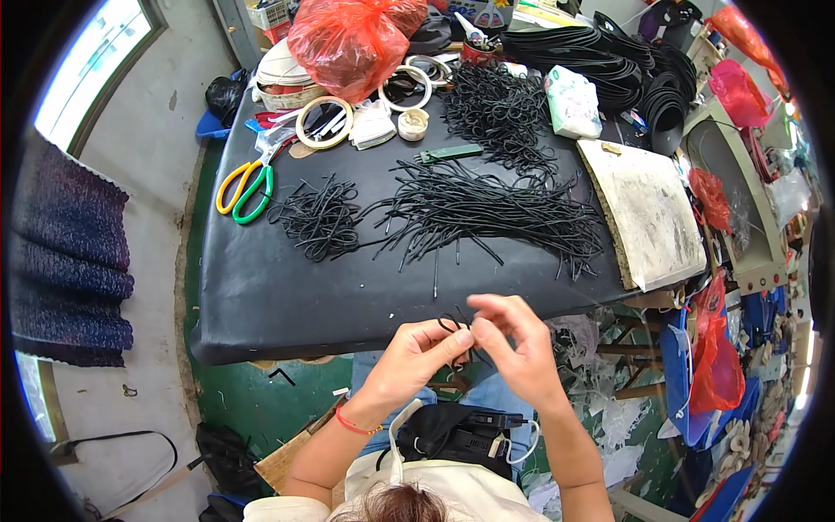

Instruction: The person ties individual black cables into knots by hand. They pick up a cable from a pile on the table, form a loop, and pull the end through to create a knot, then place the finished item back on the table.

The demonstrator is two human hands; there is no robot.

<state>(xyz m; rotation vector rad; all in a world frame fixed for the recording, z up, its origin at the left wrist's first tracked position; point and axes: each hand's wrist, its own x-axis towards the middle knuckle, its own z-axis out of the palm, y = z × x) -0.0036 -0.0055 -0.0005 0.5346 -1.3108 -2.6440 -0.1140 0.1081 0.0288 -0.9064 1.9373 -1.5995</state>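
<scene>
- We have both hands raised just off the near edge of the black worktop, working one short black cord between them.
- Our left hand is closed into a pinch, thumb and fingertips gripping the cord where it curls into a small loop.
- Our right hand is also pinched on the same cord from the other side, its remaining fingers loosely curled; the two hands nearly touch.
- The cord sits in the air between the fingertips, over the near edge and clear of the surface.
- We judge the step in hand to be forming or tying a loop in this single cord; how far the knot has got is hidden by the fingers.
- The next move seems to call for a steady pinch with one hand while the other draws an end through, with little slack.
- Across the middle of the worktop lies a spread of straight cut cords, with a tangled smaller heap toward the left edge.
- Yellow-and-green scissors lie near the left edge, and rolls of tape toward the far side.
</scene>
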